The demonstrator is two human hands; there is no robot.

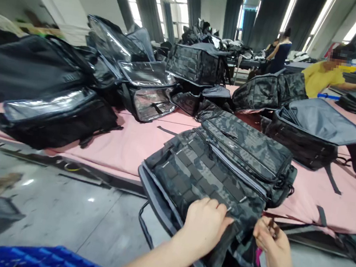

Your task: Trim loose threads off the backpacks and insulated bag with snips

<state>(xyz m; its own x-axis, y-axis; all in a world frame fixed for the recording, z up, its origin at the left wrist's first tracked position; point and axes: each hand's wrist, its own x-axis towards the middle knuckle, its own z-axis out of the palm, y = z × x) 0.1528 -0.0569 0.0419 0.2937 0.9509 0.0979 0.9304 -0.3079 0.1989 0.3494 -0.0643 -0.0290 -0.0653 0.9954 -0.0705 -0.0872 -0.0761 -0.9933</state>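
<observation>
Camouflage backpack (pixel 216 176): lying across the counter's near edge, webbed panel up, near part overhanging toward the wearer. Long axis hard to fix, near end partly hidden; grey-edged zip opening (pixel 238 170) slants far left to near right.

Left hand (pixel 207 220): on the near part of the panel, fingers curled, clamped on the fabric. Backpack extends far and left from it.

Right hand (pixel 271 237): just beside the near right corner, so nearer that side; fingers closed on a small dark object (pixel 273 227), kind unclear. Pink piece (pixel 258 256) below.

Around: pink-covered counter (pixel 133 147); open grey-lined backpack (pixel 304 141) far right; silver-lined black bag (pixel 71 123) left.
</observation>
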